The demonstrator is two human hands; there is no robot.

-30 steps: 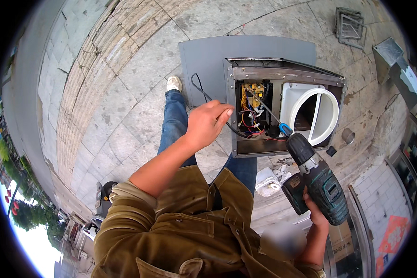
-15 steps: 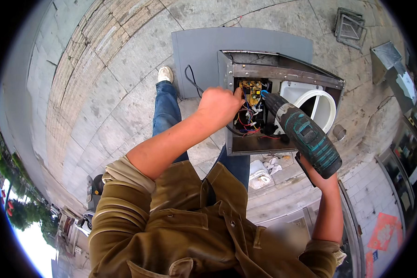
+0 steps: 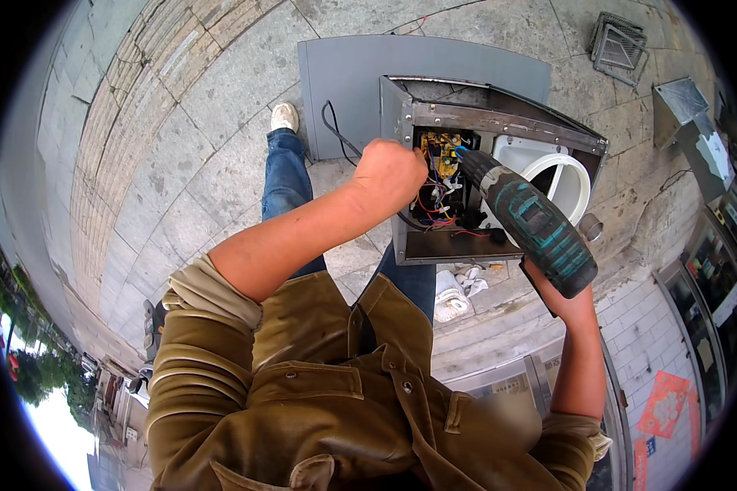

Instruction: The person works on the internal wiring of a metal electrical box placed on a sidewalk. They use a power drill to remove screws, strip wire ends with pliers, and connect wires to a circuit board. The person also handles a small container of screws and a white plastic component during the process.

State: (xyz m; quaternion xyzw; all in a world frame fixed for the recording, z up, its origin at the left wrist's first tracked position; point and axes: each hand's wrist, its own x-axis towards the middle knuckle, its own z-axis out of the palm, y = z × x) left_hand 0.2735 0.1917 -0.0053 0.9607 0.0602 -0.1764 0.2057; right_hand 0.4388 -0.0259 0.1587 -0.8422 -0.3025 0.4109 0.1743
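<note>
A cordless drill, teal and black, is in my right hand, which is wrapped round its grip. Its chuck points up and left, with a blue tip at the yellowish circuit board. The board sits in an open metal appliance housing; whether the tip touches a screw cannot be seen. My left hand is closed over the housing's left wall, its fingertips beside the board and mostly hidden. Red, blue and white wires lie loose below the board. Right of them is a white round duct collar.
The housing rests over a grey panel on stone paving. A black cable loops out at its left. White cloths lie below it, near my leg. Metal filters and a bent metal sheet lie farther right.
The view has shifted slightly, so the housing appears a little higher. My left hand's fingers look more curled and less extended over the board. The drill stays at the board.
</note>
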